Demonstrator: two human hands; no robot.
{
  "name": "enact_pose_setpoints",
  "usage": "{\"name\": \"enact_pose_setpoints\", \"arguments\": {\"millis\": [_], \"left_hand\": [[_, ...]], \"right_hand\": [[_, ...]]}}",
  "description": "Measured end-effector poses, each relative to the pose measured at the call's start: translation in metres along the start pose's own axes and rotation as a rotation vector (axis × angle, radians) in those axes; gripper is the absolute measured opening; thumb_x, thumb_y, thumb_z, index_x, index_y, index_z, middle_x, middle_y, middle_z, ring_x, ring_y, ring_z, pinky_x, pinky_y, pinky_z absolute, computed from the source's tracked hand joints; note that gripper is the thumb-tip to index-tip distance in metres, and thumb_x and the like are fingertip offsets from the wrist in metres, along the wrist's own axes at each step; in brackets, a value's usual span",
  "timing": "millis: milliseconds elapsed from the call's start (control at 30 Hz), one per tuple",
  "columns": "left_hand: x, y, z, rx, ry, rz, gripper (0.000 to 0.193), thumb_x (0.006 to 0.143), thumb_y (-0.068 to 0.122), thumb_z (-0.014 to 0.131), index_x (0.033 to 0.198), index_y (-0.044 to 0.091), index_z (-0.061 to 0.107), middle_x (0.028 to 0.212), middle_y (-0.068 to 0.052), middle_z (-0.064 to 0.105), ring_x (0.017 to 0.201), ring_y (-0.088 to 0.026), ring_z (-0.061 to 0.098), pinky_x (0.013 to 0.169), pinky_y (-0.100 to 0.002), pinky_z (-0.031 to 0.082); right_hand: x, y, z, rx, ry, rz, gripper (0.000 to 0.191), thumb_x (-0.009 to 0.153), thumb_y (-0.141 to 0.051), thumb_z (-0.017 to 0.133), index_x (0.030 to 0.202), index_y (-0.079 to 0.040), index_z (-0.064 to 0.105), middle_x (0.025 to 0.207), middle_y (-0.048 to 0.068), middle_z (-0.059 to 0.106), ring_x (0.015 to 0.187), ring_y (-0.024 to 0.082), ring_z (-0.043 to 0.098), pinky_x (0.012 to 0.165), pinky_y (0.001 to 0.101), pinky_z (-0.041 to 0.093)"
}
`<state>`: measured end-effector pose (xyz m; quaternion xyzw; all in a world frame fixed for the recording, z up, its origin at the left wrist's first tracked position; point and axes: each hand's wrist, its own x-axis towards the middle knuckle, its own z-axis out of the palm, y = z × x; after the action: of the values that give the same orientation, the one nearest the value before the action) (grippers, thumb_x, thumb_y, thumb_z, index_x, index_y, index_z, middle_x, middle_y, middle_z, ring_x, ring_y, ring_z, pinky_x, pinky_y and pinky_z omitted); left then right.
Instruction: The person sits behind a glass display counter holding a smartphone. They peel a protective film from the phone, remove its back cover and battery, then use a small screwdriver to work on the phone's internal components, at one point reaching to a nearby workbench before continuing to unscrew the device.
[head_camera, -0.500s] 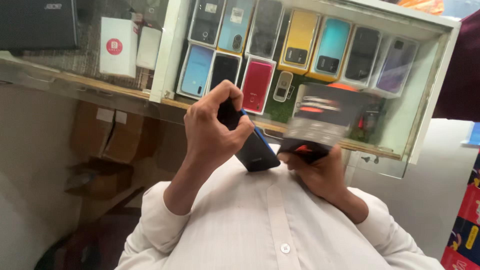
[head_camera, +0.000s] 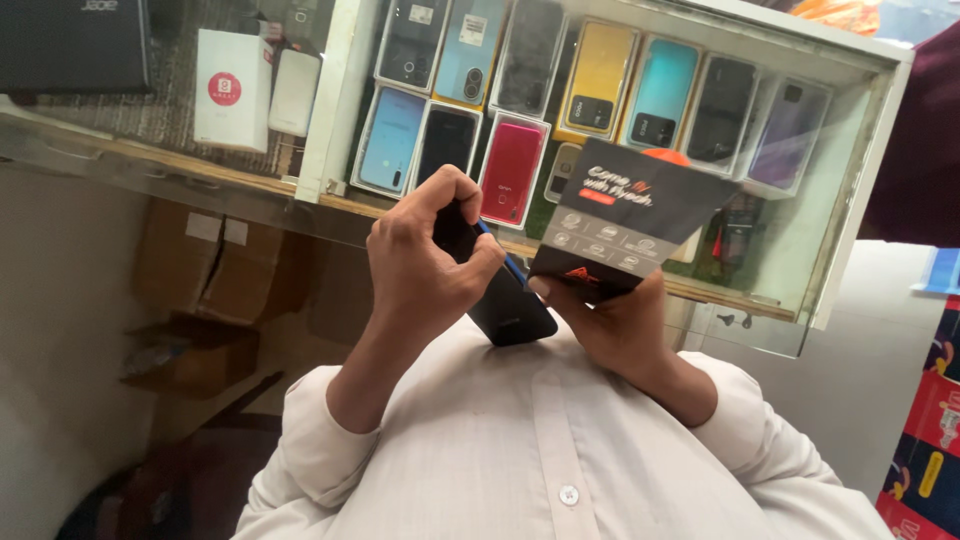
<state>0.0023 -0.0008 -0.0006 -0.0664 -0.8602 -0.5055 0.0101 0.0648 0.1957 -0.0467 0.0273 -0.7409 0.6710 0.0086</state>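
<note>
Black phone (head_camera: 505, 305) in left hand (head_camera: 425, 265).

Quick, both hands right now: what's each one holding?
Left hand: closed on the dark phone.
Right hand: closed on the black box.

black phone (head_camera: 508, 305) with a blue edge strip, in the left hand's fingers (head_camera: 455, 270). dark grey-black packet (head_camera: 625, 225) with white lettering, red-orange accents and a grid of small white icons, above the right hand's fingers (head_camera: 590, 300). white buttoned shirt (head_camera: 540, 440) below both. beyond the fingers, white-framed display case (head_camera: 335, 110): phones in light blue (head_camera: 390, 140), black (head_camera: 447, 140), red (head_camera: 512, 170), yellow (head_camera: 600, 80), teal (head_camera: 660, 95), dark grey (head_camera: 722, 110), lilac (head_camera: 790, 135). far left of the fingers, white box (head_camera: 232, 88) with a red round mark, plain white slab (head_camera: 294, 92), black laptop (head_camera: 72, 42). brown cardboard boxes (head_camera: 200, 300) lower left.
</note>
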Motion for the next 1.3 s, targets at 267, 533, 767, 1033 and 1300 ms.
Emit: {"name": "enact_pose_setpoints", "arguments": {"millis": [267,533,767,1033,1300], "left_hand": [[0.002,-0.004,-0.003,0.023,0.023,0.015,0.022,0.074,0.014,0.072,0.085,0.011,0.053,0.070,-0.002,0.053,0.062,-0.020,0.059,0.062,-0.034,0.049],[0.004,-0.005,-0.003,0.017,0.021,-0.012,0.020,0.072,0.016,0.072,0.083,0.012,0.055,0.069,-0.002,0.057,0.062,-0.020,0.063,0.061,-0.035,0.051],[0.007,-0.005,0.002,0.025,0.052,0.076,0.020,0.071,0.018,0.071,0.084,0.012,0.056,0.072,-0.001,0.059,0.067,-0.022,0.065,0.063,-0.036,0.051],[0.007,-0.013,0.000,0.028,0.024,-0.052,0.019,0.073,0.020,0.071,0.084,0.013,0.057,0.068,-0.001,0.058,0.061,-0.022,0.064,0.060,-0.036,0.052],[0.004,-0.014,0.003,0.042,0.023,-0.028,0.019,0.073,0.020,0.072,0.084,0.013,0.058,0.068,-0.001,0.060,0.061,-0.022,0.066,0.061,-0.036,0.053]], "right_hand": [[0.005,-0.001,0.004,-0.081,0.025,0.031,0.016,0.088,-0.006,0.081,0.101,0.000,0.074,0.091,0.004,0.076,0.079,0.010,0.071,0.070,0.0256,0.060],[0.010,-0.004,0.005,-0.200,-0.024,-0.014,0.017,0.086,-0.008,0.083,0.100,-0.003,0.075,0.089,0.004,0.077,0.078,0.010,0.071,0.069,0.0255,0.059],[0.017,-0.006,0.007,-0.245,-0.021,-0.013,0.020,0.084,-0.009,0.082,0.102,-0.002,0.076,0.087,0.003,0.077,0.075,0.009,0.070,0.068,0.0260,0.058],[0.014,-0.002,-0.004,-0.201,-0.105,0.100,0.019,0.084,-0.010,0.081,0.099,-0.002,0.073,0.079,0.002,0.073,0.068,0.009,0.064,0.060,0.0266,0.054],[0.006,0.013,-0.013,-0.074,-0.143,0.193,0.019,0.084,-0.009,0.082,0.097,0.000,0.073,0.073,0.001,0.071,0.062,0.008,0.064,0.054,0.0259,0.054]]}}
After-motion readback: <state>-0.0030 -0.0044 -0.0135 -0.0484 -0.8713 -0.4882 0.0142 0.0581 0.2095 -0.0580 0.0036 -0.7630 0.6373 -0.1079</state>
